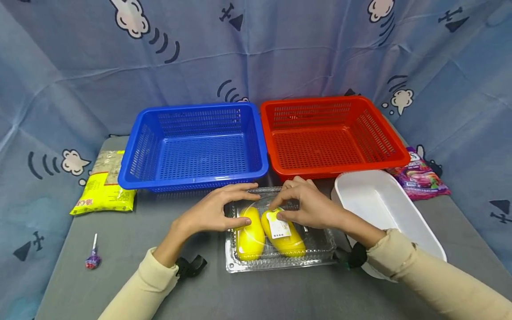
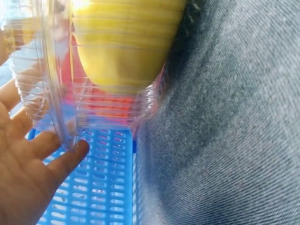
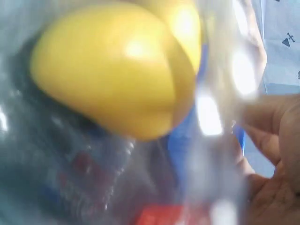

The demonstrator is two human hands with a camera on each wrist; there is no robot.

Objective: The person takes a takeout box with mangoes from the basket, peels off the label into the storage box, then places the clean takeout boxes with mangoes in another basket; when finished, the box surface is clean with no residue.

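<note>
A clear plastic clamshell box (image 1: 316, 244) holds two yellow mangoes (image 1: 250, 242), with a white label (image 1: 280, 229) over the right one. My left hand (image 1: 214, 209) is at the box's left side, thumb extended over the lid. Its fingertips touch the plastic rim (image 2: 51, 93) in the left wrist view. My right hand (image 1: 310, 204) reaches over the lid, bent index finger and thumb at the label's upper end; I cannot tell whether they pinch it. The right wrist view shows a blurred mango (image 3: 112, 70) through the plastic.
A blue basket (image 1: 200, 181) and a red basket (image 1: 336, 171) stand behind the box. To the right are a white tub (image 1: 416, 218) and a purple candy bag (image 1: 424, 182). At left lie a yellow bag (image 1: 104, 191) and a lollipop (image 1: 93, 258).
</note>
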